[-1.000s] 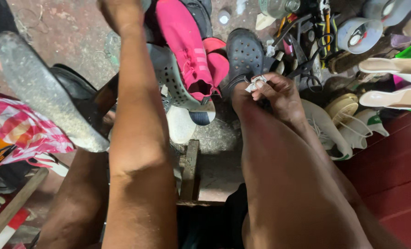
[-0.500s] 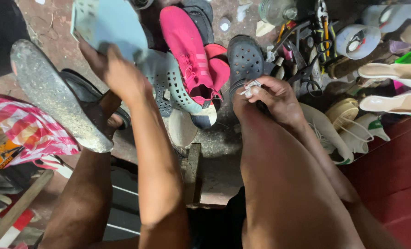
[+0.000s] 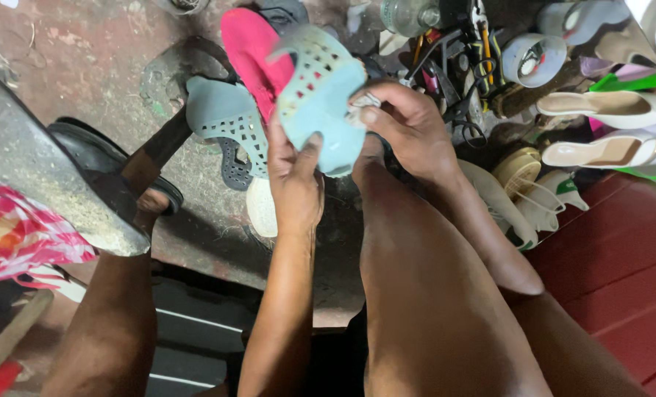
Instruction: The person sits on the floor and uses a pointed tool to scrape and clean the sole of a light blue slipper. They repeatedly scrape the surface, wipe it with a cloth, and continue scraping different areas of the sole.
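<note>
A pale teal perforated clog (image 3: 321,95) is held up in front of me, sole side toward me. My left hand (image 3: 293,176) grips its lower edge with thumb on the sole. My right hand (image 3: 405,121) pinches the clog's right rim, with a small whitish object between the fingertips. Behind it lie a matching teal clog (image 3: 229,121) and a pink shoe (image 3: 251,51) on the dirty concrete floor (image 3: 85,51).
A worn grey sole (image 3: 41,176) sticks up at the left over a black shoe (image 3: 100,158). Pink checked cloth (image 3: 19,235) lies far left. Tools, a plastic bottle (image 3: 409,15), tape rolls (image 3: 534,59) and white sandals (image 3: 607,110) crowd the right. My knees fill the foreground.
My left hand brought the teal clog down from high at the left to the centre. My right hand moved up and took hold of its rim.
</note>
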